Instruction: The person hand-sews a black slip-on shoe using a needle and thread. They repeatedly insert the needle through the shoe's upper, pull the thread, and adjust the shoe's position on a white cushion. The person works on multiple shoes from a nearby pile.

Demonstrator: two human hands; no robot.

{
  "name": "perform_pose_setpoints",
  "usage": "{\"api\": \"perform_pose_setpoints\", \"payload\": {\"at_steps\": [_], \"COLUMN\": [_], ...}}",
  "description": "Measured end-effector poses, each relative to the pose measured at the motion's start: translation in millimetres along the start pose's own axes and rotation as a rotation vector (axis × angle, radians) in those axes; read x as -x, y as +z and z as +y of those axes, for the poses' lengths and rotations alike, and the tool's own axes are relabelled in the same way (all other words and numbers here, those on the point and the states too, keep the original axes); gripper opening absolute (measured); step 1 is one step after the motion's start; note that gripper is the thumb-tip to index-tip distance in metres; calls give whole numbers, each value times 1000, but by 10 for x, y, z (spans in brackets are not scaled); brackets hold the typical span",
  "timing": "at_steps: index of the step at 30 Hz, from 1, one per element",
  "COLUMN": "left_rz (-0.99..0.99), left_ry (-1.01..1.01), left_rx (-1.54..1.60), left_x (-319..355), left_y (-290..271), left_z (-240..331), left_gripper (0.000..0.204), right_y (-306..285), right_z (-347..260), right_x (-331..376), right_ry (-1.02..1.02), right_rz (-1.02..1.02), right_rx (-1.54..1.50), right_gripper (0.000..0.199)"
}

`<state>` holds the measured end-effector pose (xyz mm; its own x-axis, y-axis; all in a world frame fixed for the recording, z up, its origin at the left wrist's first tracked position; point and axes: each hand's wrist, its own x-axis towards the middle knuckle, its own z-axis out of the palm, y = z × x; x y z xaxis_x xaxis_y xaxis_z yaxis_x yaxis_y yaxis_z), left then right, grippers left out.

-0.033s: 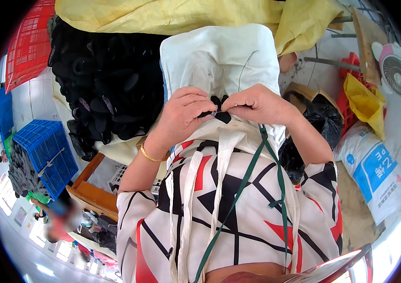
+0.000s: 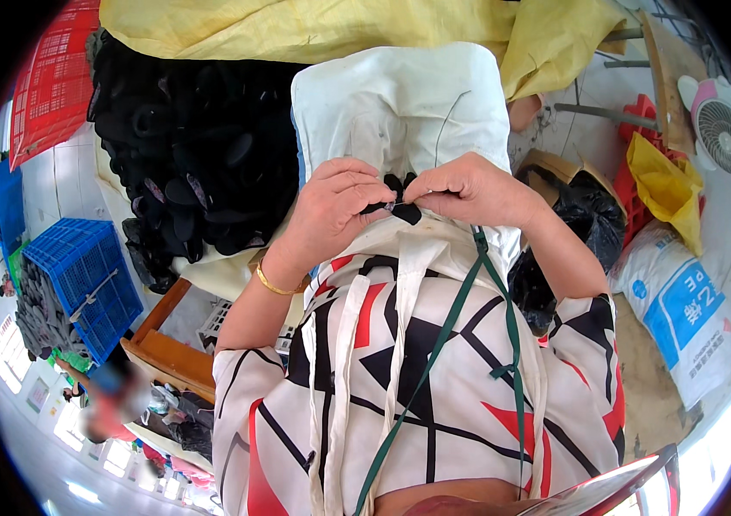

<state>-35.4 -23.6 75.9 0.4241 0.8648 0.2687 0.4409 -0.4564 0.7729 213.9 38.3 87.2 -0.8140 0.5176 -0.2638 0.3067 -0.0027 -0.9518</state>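
Over my lap lies a white cloth (image 2: 400,82), with a thin dark thread (image 2: 445,125) on it. Close to my body, both hands meet over a small black fabric piece (image 2: 407,214). The fingers of my left hand (image 2: 341,202) are closed on its left side. My right hand (image 2: 469,191) pinches it from the right with thumb and forefinger. A tiny pale glint shows between the fingertips, too small to name. Much of the piece is hidden by my fingers. On the left, a large heap of similar black pieces (image 2: 181,150) lies beside the cloth.
A yellow sheet (image 2: 314,30) spans the far side. Left stand a blue crate (image 2: 82,275), a red crate (image 2: 56,82) and a wooden stool (image 2: 168,344). On the right are a black bag (image 2: 589,224), a white printed sack (image 2: 671,301) and a fan (image 2: 722,133). A person works far left.
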Motion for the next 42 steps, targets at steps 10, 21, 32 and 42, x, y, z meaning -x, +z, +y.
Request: {"api": "perform_pose_setpoints", "payload": {"at_steps": [10,21,32,42], "left_rz": [-8,20,-18,-51], "left_ry": [6,-57,-116,-290], "left_rx": [10,121,190,165], "left_x": [16,146,197,231], "left_y": [-4,67,106,143], "left_z": [19,80,47,-3], "left_gripper": [26,30,27,20], "right_y": [6,200,231,231], "right_z": [12,118,-29,125], "right_x": [-3,-11,-104,-154], "right_ry": [-31,-80,135,-29], "right_rz": [-29,-49,-95,157], "right_rx": [-26,-175,-191,89], "right_gripper": [17,11,24,19]}}
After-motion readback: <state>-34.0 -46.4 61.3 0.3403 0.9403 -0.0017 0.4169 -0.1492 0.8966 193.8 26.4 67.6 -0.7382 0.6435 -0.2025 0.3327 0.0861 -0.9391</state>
